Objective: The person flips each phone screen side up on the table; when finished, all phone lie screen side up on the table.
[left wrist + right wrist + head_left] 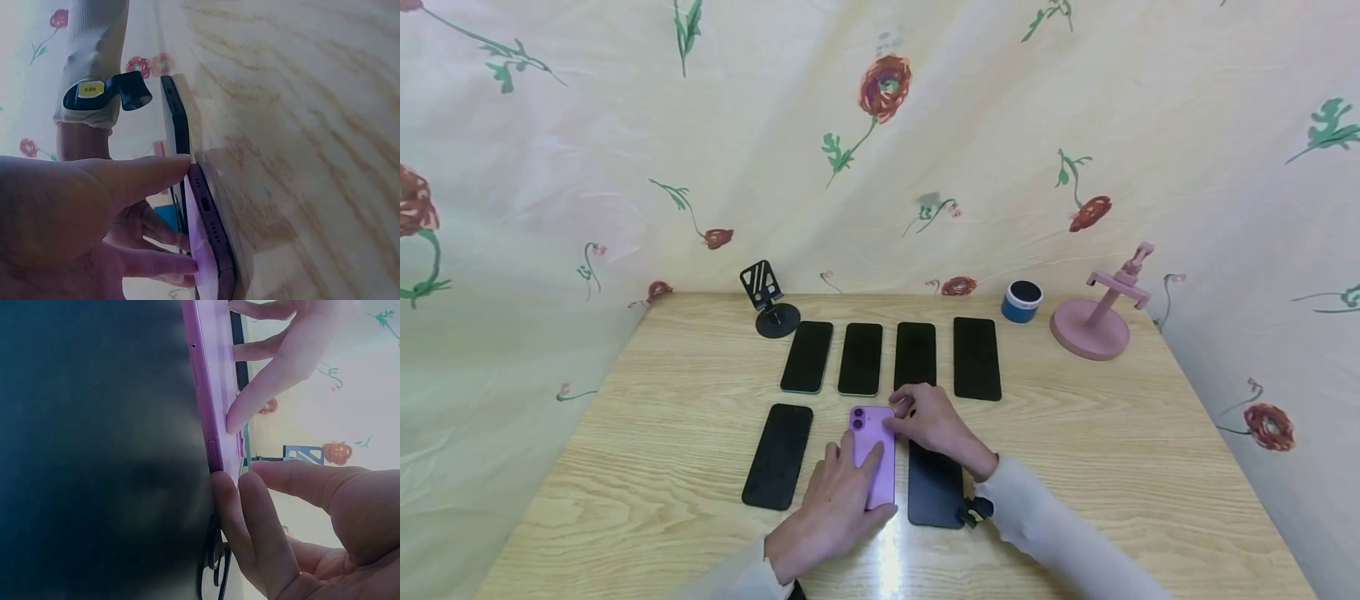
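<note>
A purple phone [872, 431] lies back side up on the wooden table, its two camera lenses at the far left corner. My left hand [831, 504] rests over it, straight fingers touching the back and the thumb at the near end. At the far right corner, my right hand [936, 421] pinches the phone, thumb over the back and bent fingers at the edge. The right wrist view shows those fingertips [219, 481] against the purple side. Under the right forearm lies a dark phone [935, 492], partly covered.
Another black phone [778, 457] lies left of my left hand. Farther back, several black phones [861, 358] form a row. Behind them stand a black folding stand [777, 320], a blue and white round speaker [1021, 302] and a pink phone stand [1090, 329]. A flowered curtain [775, 167] hangs behind.
</note>
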`<control>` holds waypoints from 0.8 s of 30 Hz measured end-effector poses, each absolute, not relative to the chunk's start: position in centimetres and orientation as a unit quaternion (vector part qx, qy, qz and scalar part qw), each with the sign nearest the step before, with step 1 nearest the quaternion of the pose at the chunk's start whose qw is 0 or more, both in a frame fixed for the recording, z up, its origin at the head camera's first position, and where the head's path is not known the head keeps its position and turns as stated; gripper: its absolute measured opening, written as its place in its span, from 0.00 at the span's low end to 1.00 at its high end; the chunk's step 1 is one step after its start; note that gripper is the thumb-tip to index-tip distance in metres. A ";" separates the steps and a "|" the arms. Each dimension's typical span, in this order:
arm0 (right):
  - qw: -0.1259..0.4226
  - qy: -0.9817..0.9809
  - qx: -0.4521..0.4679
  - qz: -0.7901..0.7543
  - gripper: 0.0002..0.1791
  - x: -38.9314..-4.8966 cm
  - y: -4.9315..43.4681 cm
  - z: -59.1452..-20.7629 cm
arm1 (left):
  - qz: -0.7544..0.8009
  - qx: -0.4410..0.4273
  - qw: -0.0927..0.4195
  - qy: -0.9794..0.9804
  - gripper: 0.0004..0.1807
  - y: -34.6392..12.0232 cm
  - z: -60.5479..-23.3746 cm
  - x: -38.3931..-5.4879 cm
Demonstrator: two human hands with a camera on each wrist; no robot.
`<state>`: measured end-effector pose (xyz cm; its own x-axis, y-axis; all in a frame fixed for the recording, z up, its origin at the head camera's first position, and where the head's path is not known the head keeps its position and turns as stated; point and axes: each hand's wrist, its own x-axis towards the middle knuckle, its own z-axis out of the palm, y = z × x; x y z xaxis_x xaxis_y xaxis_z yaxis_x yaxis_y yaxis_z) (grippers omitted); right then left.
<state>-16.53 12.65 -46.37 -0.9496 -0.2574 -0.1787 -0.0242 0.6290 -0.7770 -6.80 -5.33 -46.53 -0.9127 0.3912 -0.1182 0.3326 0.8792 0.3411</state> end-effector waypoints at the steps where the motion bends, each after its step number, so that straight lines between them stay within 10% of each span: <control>1: 0.140 0.891 -0.079 -0.424 0.18 -16.6 12.6 -46.4 | 0.158 0.187 0.092 0.965 0.46 -5.3 -46.6 -6.8; 24: 0.160 0.888 -0.076 -0.425 0.20 -16.7 11.8 -47.4 | 0.177 0.169 0.093 0.965 0.47 -5.9 -46.6 -6.5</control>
<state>-16.68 11.78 -47.44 -0.9373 -0.2707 -0.2193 0.0007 0.6279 -0.7783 -6.49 -5.86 -46.58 -0.9257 0.3589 -0.1192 0.2932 0.8802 0.3731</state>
